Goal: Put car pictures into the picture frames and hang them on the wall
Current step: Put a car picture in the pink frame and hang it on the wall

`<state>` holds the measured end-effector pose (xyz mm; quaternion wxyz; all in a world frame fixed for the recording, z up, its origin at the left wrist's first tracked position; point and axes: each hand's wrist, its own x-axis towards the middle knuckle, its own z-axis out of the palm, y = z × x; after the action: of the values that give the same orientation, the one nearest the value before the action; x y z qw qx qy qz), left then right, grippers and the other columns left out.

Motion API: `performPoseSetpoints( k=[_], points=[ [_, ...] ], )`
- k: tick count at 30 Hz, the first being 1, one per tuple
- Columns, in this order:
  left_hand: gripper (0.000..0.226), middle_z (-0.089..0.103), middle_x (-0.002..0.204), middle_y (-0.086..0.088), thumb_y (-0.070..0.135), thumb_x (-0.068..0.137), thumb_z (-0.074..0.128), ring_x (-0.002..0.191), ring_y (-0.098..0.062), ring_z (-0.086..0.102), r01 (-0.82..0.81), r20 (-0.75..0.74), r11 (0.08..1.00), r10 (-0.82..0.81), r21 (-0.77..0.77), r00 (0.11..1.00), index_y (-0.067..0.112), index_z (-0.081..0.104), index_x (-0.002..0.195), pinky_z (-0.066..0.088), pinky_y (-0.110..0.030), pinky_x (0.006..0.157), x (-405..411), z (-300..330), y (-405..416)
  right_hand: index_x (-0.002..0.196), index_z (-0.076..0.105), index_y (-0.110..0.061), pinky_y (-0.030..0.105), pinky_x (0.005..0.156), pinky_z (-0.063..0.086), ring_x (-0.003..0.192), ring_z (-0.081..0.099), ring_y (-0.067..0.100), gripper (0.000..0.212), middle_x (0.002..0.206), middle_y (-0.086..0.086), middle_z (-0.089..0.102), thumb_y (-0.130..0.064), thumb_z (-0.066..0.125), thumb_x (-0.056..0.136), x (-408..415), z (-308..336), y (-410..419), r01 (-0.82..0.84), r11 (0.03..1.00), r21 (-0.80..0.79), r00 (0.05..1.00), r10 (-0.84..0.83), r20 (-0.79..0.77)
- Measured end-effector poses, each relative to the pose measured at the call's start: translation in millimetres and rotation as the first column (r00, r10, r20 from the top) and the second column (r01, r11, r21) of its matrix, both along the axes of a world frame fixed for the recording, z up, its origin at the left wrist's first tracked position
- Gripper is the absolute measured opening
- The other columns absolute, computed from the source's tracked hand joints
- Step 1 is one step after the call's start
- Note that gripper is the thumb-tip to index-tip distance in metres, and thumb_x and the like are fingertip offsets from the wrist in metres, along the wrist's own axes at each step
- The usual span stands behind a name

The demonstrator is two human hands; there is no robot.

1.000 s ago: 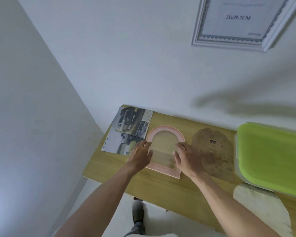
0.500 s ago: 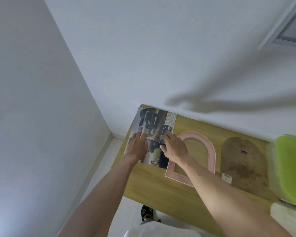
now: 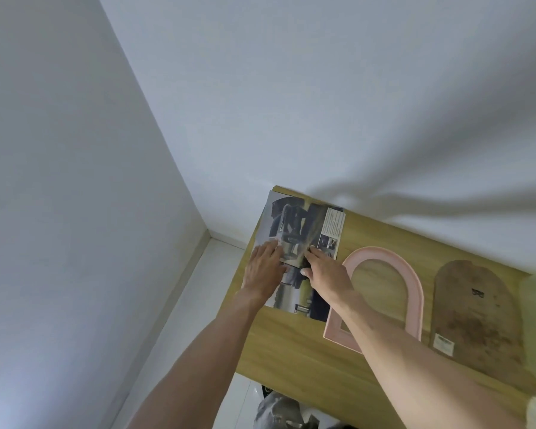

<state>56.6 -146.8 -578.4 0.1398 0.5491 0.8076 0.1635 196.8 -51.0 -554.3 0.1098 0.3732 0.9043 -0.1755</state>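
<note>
Both hands are down on the car magazine pages [image 3: 304, 239] at the far left end of the wooden worktop [image 3: 291, 348], right where it meets the corner of the white walls. The left hand [image 3: 262, 270] lies flat on the paper, fingers straight and spread a little, pressing the left side of the sheet. The right hand [image 3: 327, 274] sits just beside it, fingers stretched forward onto the middle of the page, thumb out to the side; that grip is flat too, nothing curled round anything that I can make out. The page shows dark car photos and a strip of small print along its right edge, and its far part looks slightly lifted or blurred.

Just right of the pages lies the pink arched picture frame [image 3: 415, 292], flat on the worktop, its opening showing bare wood; the right forearm crosses its lower left corner. Further right, apart from the frame, lies the brown arched backing board [image 3: 477, 320], with a small white label near its lower end. A sliver of green shows at the right edge of the frame.
</note>
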Motion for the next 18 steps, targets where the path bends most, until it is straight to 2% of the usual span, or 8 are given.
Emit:
performPoseSetpoints(
  k=[3, 5, 8, 11, 13, 16, 18],
  points=[
    [0.041, 0.063, 0.127, -0.010, 0.028, 0.079, 0.078, 0.123, -0.030, 0.055, 0.035, -0.073, 0.999, -0.033, 0.019, 0.997, 0.009, 0.068, 0.114, 0.042, -0.038, 0.105, 1, -1, -3, 0.121, 0.065, -0.008, 0.045, 0.078, 0.060, 0.114, 0.065, 0.031, 0.027, 0.135, 0.011, 0.059, -0.022, 0.052, 0.102, 8, -10, -3, -0.060, 0.994, 0.087, 0.993, 0.069, -0.101],
    [0.032, 0.068, 0.114, -0.009, 0.029, 0.075, 0.081, 0.112, -0.029, 0.062, 0.063, -0.108, 0.997, -0.058, 0.044, 0.992, 0.010, 0.072, 0.099, 0.049, -0.038, 0.097, -1, -3, -3, 0.107, 0.069, -0.007, 0.041, 0.061, 0.061, 0.089, 0.072, 0.031, 0.019, 0.111, 0.011, 0.069, -0.018, 0.055, 0.100, 14, -14, -3, -0.056, 0.988, 0.145, 0.979, 0.083, -0.187],
    [0.033, 0.068, 0.110, -0.005, 0.033, 0.076, 0.081, 0.108, -0.025, 0.061, 0.096, -0.138, 0.985, -0.076, 0.142, 0.988, 0.012, 0.071, 0.100, 0.046, -0.035, 0.098, -4, 3, -3, 0.101, 0.067, -0.007, 0.035, 0.046, 0.054, 0.062, 0.069, 0.028, 0.011, 0.091, 0.008, 0.069, -0.013, 0.059, 0.097, 19, -9, -2, -0.006, 0.985, 0.171, 0.961, 0.053, -0.270],
    [0.030, 0.068, 0.105, -0.003, 0.021, 0.074, 0.083, 0.105, -0.023, 0.061, 0.163, -0.234, 0.951, -0.101, 0.262, 0.967, 0.013, 0.071, 0.100, 0.037, -0.034, 0.104, -6, 9, -1, 0.092, 0.065, -0.006, 0.028, 0.038, 0.042, 0.049, 0.062, 0.025, 0.005, 0.079, 0.006, 0.066, -0.007, 0.069, 0.088, 28, 7, -2, 0.027, 0.972, 0.232, 0.925, 0.064, -0.375],
    [0.022, 0.069, 0.099, 0.001, 0.014, 0.075, 0.081, 0.105, -0.021, 0.060, 0.199, -0.281, 0.934, -0.114, 0.298, 0.953, 0.015, 0.071, 0.095, 0.035, -0.037, 0.108, -10, 15, 3, 0.086, 0.063, -0.006, 0.025, 0.039, 0.037, 0.048, 0.059, 0.024, 0.009, 0.074, 0.006, 0.064, -0.007, 0.071, 0.084, 35, 18, 2, 0.042, 0.959, 0.280, 0.900, 0.085, -0.428],
    [0.020, 0.070, 0.098, 0.002, 0.014, 0.077, 0.080, 0.106, -0.022, 0.062, 0.298, -0.368, 0.896, -0.169, 0.328, 0.914, 0.018, 0.071, 0.094, 0.037, -0.041, 0.109, -7, 38, 17, 0.096, 0.065, -0.008, 0.033, 0.058, 0.055, 0.068, 0.064, 0.025, 0.016, 0.083, 0.006, 0.068, -0.011, 0.072, 0.082, 44, 40, 11, 0.043, 0.937, 0.346, 0.867, 0.137, -0.480],
    [0.013, 0.070, 0.099, 0.002, 0.018, 0.083, 0.074, 0.105, -0.022, 0.062, 0.349, -0.358, 0.861, -0.214, 0.369, 0.909, 0.018, 0.070, 0.095, 0.041, -0.041, 0.106, 1, 59, 30, 0.105, 0.066, -0.010, 0.036, 0.068, 0.057, 0.078, 0.067, 0.025, 0.023, 0.091, 0.005, 0.071, -0.011, 0.072, 0.083, 47, 55, 19, 0.041, 0.922, 0.384, 0.845, 0.173, -0.506]
  ],
)
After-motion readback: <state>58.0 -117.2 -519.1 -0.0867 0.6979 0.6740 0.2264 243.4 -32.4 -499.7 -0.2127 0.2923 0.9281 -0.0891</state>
